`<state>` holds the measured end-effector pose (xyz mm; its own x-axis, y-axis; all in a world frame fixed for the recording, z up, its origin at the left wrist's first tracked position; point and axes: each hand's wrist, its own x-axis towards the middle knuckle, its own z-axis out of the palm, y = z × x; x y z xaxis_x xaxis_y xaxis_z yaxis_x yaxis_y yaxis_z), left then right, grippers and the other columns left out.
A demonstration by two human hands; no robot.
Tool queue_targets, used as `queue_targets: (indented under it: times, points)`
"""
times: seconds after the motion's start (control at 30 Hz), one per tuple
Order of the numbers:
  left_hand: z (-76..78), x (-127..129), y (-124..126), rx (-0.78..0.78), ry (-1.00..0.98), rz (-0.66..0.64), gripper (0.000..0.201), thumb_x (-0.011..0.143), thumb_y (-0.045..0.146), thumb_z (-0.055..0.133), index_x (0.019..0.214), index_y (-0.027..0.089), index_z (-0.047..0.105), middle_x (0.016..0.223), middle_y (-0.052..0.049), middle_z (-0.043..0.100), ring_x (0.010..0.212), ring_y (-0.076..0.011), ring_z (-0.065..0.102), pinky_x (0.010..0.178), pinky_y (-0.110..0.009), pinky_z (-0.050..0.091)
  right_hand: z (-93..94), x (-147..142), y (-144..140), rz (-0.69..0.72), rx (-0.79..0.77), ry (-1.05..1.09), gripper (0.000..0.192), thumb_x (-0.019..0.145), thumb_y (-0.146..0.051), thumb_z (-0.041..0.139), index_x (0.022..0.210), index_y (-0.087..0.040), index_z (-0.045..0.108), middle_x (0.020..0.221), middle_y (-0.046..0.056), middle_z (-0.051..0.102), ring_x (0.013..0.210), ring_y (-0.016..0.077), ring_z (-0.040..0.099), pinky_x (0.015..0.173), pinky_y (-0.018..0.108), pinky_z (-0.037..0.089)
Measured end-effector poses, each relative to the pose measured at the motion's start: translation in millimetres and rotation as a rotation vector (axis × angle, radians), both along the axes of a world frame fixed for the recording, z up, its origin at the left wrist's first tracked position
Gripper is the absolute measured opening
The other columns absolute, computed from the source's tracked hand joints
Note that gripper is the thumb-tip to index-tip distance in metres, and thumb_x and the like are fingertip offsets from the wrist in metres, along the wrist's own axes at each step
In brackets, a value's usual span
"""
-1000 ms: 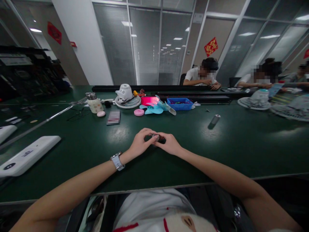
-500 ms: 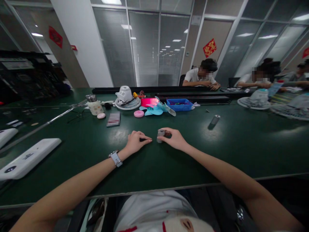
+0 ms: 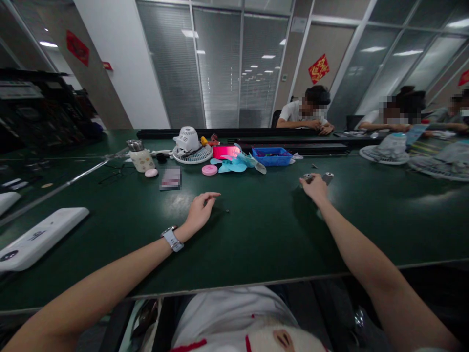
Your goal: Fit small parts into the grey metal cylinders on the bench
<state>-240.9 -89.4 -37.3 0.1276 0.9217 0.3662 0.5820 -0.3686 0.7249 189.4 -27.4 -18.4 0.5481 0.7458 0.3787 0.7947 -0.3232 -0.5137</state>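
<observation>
On the right part of the green table, my right hand [image 3: 315, 189] is closed around a small grey cylinder [image 3: 308, 176], whose metallic top shows above the fingers. Just beyond that hand stands a second grey cylinder [image 3: 329, 178], partly hidden by it. My left hand [image 3: 201, 209] rests over the middle of the table with its index finger stretched out, holding nothing that I can see. A tiny dark piece [image 3: 227, 210], too small to name, lies to the right of the left hand.
Beyond my hands are a blue tray [image 3: 271, 157], blue fan blades [image 3: 234, 165], a pink round lid [image 3: 209, 170], a white fan [image 3: 187, 142] and a patterned bottle [image 3: 141, 157]. A white device [image 3: 44, 239] lies at left. People sit across the table.
My right hand has carried the grey cylinder from the middle to the right, beside the other cylinder. My left fingers have parted from a pinch, and the tiny dark piece is now visible.
</observation>
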Motion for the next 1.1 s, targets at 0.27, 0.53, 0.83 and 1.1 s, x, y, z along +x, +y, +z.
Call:
queue_targets:
  times: [0.27, 0.53, 0.83, 1.1]
  points:
    - [3.6, 1, -3, -0.012, -0.051, 0.030, 0.036, 0.088, 0.026, 0.038, 0.099, 0.021, 0.072, 0.100, -0.005, 0.071, 0.098, -0.0217, 0.063, 0.090, -0.037, 0.047, 15.0, -135, -54, 0.855, 0.199, -0.214, 0.059, 0.089, -0.024, 0.053, 0.146, -0.027, 0.042, 0.154, 0.011, 0.038, 0.139, 0.0304, 0.038, 0.111, 0.056, 0.031]
    - [0.4, 1, -1, -0.015, -0.034, 0.001, 0.034, 0.088, 0.027, 0.039, 0.093, 0.020, 0.071, 0.103, -0.005, 0.072, 0.101, -0.0221, 0.062, 0.093, -0.038, 0.046, -11.0, -210, -80, 1.371, 0.000, -0.152, 0.028, 0.095, -0.027, 0.054, 0.118, -0.027, 0.070, 0.123, 0.004, 0.069, 0.120, 0.0226, 0.061, 0.104, 0.043, 0.044]
    - [3.5, 2, -4, -0.039, -0.009, -0.003, 0.033, 0.088, 0.028, 0.040, 0.095, 0.022, 0.072, 0.103, -0.004, 0.072, 0.099, -0.0221, 0.063, 0.088, -0.037, 0.047, 23.4, -110, -39, 0.800, 0.278, -0.196, 0.027, 0.093, -0.032, 0.056, 0.114, -0.028, 0.073, 0.109, 0.005, 0.074, 0.101, 0.0256, 0.066, 0.096, 0.043, 0.044]
    - [3.9, 3, -6, -0.039, -0.018, -0.010, 0.030, 0.087, 0.026, 0.042, 0.092, 0.022, 0.071, 0.100, -0.003, 0.072, 0.094, -0.0210, 0.064, 0.083, -0.035, 0.048, 23.3, 10, -3, 0.212, 0.280, -0.172, 0.033, 0.090, -0.030, 0.053, 0.115, -0.021, 0.071, 0.105, 0.009, 0.075, 0.099, 0.0266, 0.067, 0.086, 0.037, 0.046]
